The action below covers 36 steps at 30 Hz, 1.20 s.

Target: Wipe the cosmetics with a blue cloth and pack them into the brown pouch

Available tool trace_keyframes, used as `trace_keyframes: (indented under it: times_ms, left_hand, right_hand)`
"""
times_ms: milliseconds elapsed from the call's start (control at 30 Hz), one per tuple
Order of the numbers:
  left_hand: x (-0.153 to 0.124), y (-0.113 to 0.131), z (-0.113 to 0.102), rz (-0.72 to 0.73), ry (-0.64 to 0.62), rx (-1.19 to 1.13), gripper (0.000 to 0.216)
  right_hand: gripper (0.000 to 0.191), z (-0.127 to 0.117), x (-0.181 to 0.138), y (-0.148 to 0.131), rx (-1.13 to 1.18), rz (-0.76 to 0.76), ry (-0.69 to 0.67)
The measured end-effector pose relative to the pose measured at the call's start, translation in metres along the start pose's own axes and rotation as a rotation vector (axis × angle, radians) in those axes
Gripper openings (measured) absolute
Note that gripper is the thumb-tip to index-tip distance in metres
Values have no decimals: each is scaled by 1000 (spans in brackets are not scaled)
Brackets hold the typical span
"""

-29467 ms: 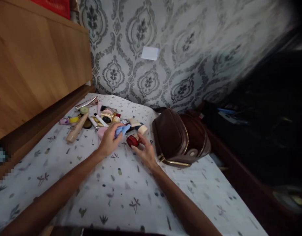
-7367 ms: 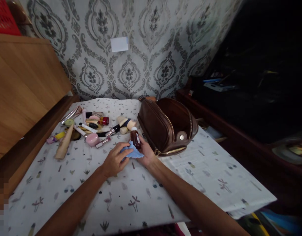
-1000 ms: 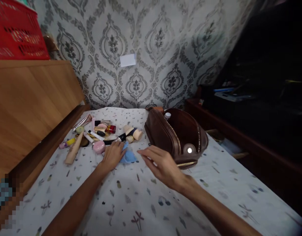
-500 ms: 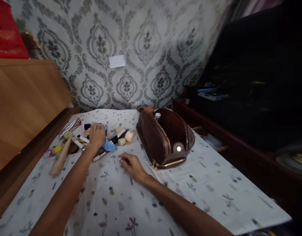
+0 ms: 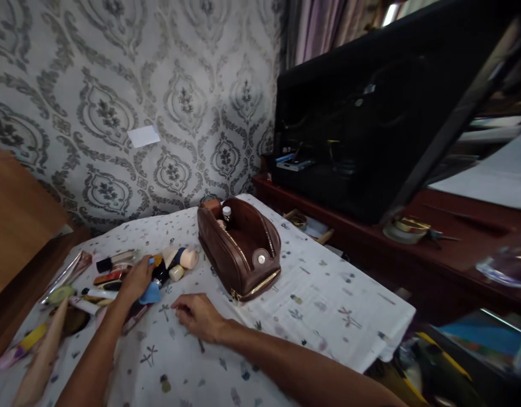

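The left hand (image 5: 137, 280) is low among the cosmetics (image 5: 110, 277) spread toward the left edge of the bench (image 5: 324, 282). Its fingers are bent around a blue cloth (image 5: 151, 294); most of the visible fabric spills out on the right side of the hand, below the knuckles, and a small scrap shows at the fingertips. An amber-and-black item (image 5: 160, 275) lies right at those fingertips; whether the fingers also grip it cannot be told.

The right hand (image 5: 201, 317) is nearer the front edge, to the right of the cloth and apart from it, fingers loosely curled, with a narrow gap between thumb and forefinger.

Past the right hand, toward the bench's far right corner, a brown bag (image 5: 220, 254) stands unzipped, a white-capped bottle (image 5: 227, 212) upright inside near its far end. Between bag and left hand lie a beige bottle (image 5: 188, 258) and a small cream-coloured piece (image 5: 176, 273).

Left of the left forearm, a beige tube (image 5: 42, 359) slants toward the bench's near left corner, beside a yellow-and-pink tube (image 5: 25, 345); beyond these are a green round container (image 5: 60, 294) and a shiny silver-pink item (image 5: 65, 277).
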State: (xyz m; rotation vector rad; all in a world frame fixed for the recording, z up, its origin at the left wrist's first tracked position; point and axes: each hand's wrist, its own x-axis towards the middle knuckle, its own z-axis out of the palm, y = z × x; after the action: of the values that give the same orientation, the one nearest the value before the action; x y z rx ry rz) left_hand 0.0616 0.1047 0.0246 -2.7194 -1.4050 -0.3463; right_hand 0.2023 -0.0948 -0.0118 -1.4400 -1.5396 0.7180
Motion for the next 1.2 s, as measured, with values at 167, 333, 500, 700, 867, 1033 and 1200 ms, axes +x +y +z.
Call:
trace_keyframes:
  times_ms: [167, 333, 500, 700, 867, 1033, 1200]
  left_hand:
    - [1, 0, -2, 22, -66, -44, 44]
    - [-6, 15, -10, -101, -42, 14, 45]
    - [-26, 24, -30, -164, 82, 45, 50]
    - [-81, 45, -50, -6, 128, -275, 48]
    - [-127, 63, -28, 152, -31, -469, 53]
    - [-166, 53, -16, 244, 46, -276, 66]
    - [-185, 41, -22, 275, 49, -215, 37]
  right_hand:
    - [31, 1, 3, 3, 0, -15, 5]
    - [27, 1, 3, 5, 57, 8, 19]
    - [27, 1, 5, 10, 133, 3, 28]
    - [57, -1, 5, 14, 84, -126, 212]
    - [68, -2, 7, 15, -91, -157, 140]
    - [83, -3, 2, 19, -115, -56, 104]
    - [78, -7, -2, 18, -137, -14, 65]
